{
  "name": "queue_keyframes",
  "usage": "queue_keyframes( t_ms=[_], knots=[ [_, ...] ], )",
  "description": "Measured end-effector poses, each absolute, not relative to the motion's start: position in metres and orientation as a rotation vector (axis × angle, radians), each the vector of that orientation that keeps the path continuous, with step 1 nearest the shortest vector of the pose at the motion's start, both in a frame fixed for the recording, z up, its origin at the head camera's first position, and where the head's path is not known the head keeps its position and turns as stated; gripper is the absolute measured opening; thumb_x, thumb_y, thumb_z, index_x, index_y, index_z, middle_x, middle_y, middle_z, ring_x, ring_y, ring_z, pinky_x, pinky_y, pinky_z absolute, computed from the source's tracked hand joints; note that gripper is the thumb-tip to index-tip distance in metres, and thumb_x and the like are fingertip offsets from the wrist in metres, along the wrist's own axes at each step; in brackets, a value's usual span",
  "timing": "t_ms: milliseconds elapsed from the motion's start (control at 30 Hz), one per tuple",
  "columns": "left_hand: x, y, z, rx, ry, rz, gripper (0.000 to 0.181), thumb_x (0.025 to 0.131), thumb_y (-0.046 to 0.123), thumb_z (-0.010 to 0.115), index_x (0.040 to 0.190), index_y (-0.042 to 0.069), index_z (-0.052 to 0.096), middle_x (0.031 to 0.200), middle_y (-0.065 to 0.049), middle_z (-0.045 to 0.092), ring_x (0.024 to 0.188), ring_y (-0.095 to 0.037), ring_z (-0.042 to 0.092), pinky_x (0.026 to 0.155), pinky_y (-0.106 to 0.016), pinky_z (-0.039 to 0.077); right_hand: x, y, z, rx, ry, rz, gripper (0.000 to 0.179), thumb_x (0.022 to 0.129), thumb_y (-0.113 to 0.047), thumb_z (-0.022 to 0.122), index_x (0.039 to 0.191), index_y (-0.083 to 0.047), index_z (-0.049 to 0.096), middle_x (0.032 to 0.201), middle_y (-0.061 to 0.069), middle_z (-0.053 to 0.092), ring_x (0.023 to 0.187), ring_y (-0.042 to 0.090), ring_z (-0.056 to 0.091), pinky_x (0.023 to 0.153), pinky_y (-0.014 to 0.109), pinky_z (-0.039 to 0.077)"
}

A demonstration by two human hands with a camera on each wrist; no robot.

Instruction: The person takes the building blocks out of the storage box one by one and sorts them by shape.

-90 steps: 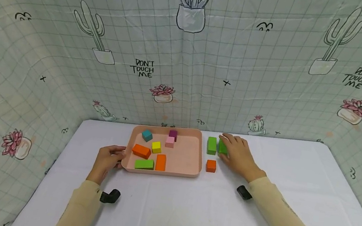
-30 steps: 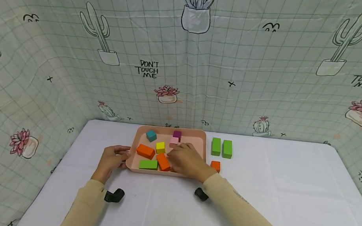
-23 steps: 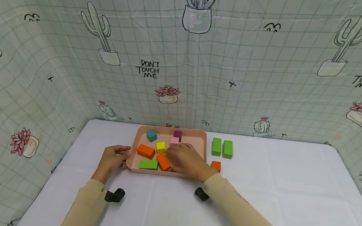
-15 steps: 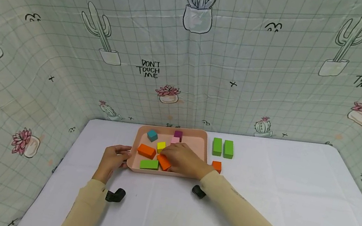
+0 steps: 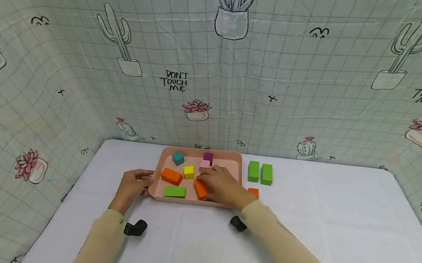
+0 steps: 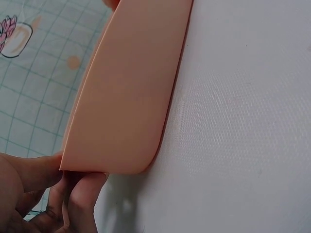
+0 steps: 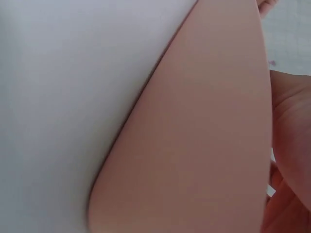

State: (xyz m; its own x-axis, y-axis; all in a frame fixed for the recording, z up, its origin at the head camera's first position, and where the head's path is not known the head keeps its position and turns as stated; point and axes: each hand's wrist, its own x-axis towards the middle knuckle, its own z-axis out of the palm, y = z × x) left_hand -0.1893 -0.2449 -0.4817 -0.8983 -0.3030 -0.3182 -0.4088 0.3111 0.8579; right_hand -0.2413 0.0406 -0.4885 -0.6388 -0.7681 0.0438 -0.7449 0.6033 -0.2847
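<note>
In the head view my right hand (image 5: 223,187) reaches into the peach tray (image 5: 178,200) and grips an orange block (image 5: 200,189) lying at a slant near the front wall. Part of that block is under the fingers. My left hand (image 5: 130,187) holds the tray's left end; the left wrist view shows the thumb at the rim and fingers (image 6: 87,196) bent against the wall. Also in the tray are a second orange block (image 5: 171,176), a green block (image 5: 174,192), a yellow cube (image 5: 188,172), a teal cube (image 5: 178,158), a pink cube (image 5: 205,164) and a purple cube (image 5: 208,156).
Right of the tray, two green blocks (image 5: 253,171) stand side by side on the white table (image 5: 191,249). An orange cube (image 5: 253,192) sits in front of them, partly behind my right wrist. A patterned cloth (image 5: 247,63) hangs behind the table.
My right hand has left the green block outside the tray and come into the tray. The orange block there has turned and shifted right. My left hand stays at the tray.
</note>
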Motion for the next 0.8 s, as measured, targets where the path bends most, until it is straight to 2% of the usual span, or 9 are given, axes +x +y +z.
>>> queue_keyframes(
  t_ms=[200,367,500,800],
  knots=[
    [-0.189,-0.244,-0.481,-0.637,2.479,1.659,0.032,0.103,0.004,0.067,0.133,-0.006,0.067,0.116,-0.021,0.065,0.077,-0.017,0.061,0.062,-0.019,0.055,-0.237,0.061,-0.484,-1.268,2.828,-0.438,0.058,0.09,-0.034,0.086,0.137,-0.005,0.069,0.141,0.008,0.065,0.129,0.032,0.055,0.115,0.049,0.044],
    [-0.189,-0.244,-0.478,-0.627,2.479,1.655,0.033,0.102,0.003,0.068,0.133,-0.007,0.067,0.117,-0.022,0.065,0.076,-0.017,0.061,0.061,-0.019,0.055,-0.234,0.084,-0.479,-1.213,2.894,-0.586,0.055,0.088,-0.026,0.088,0.136,-0.005,0.069,0.135,0.007,0.067,0.127,0.032,0.055,0.114,0.052,0.044],
    [-0.188,-0.244,-0.477,-0.633,2.476,1.644,0.034,0.101,0.003,0.068,0.134,-0.007,0.066,0.118,-0.023,0.065,0.075,-0.016,0.061,0.061,-0.019,0.056,-0.231,0.108,-0.475,-1.156,2.91,-0.781,0.057,0.087,-0.019,0.089,0.138,-0.004,0.067,0.137,0.008,0.065,0.126,0.033,0.055,0.111,0.053,0.045],
    [-0.188,-0.242,-0.475,-0.637,2.485,1.612,0.035,0.102,0.004,0.069,0.136,-0.006,0.066,0.123,-0.024,0.063,0.079,-0.018,0.061,0.063,-0.019,0.057,-0.225,0.158,-0.47,-1.04,3.058,-0.958,0.067,0.081,-0.019,0.094,0.139,-0.002,0.066,0.138,0.016,0.066,0.121,0.037,0.057,0.103,0.057,0.043]
  ],
)
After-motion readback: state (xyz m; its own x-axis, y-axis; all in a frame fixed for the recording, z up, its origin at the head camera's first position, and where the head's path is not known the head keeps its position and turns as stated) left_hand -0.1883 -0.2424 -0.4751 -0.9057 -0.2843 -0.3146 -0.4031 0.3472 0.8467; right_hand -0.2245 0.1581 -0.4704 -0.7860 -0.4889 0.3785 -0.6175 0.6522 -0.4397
